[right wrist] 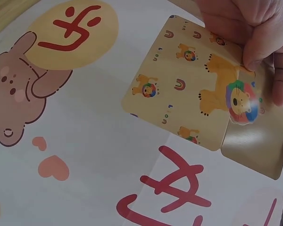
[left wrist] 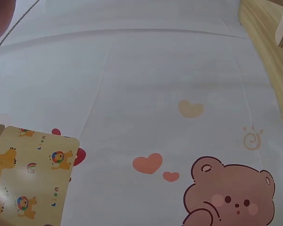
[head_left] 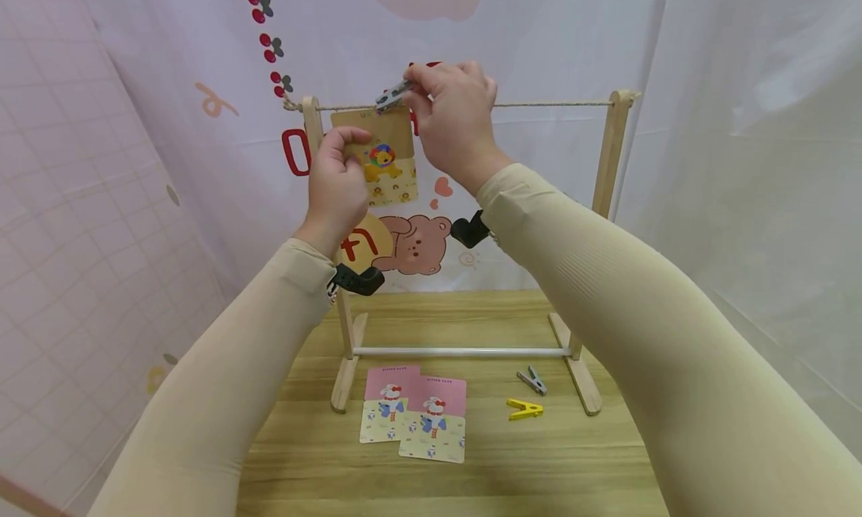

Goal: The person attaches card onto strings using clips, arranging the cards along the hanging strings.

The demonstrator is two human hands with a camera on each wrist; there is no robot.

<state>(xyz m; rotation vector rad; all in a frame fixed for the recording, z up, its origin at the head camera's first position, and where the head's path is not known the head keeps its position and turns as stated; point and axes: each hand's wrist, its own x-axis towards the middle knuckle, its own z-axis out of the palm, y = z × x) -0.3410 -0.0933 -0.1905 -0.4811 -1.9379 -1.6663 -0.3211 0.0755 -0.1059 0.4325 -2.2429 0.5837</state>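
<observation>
A lion-patterned card (head_left: 392, 184), gold-brown above and pale yellow below, hangs upright just under the rope (head_left: 552, 104). My left hand (head_left: 337, 188) holds it by its left edge, thumb and forefinger over its front; the right wrist view shows this card (right wrist: 179, 89) with the left hand (right wrist: 254, 28) on it. At the card's top edge my right hand (head_left: 458, 113) pinches a grey clothespin (head_left: 393, 96), which meets the rope at a slant. Whether its jaws have closed on the card I cannot tell. In the left wrist view only the card's lower part (left wrist: 42, 165) shows.
The rope is strung between two wooden posts (head_left: 611, 154), joined low down by a white rod (head_left: 465, 352). Two pink-and-yellow dog cards (head_left: 390, 382) overlap on the wooden table (head_left: 539, 479). To their right lie another grey clothespin (head_left: 532, 381) and a yellow clothespin (head_left: 525, 409).
</observation>
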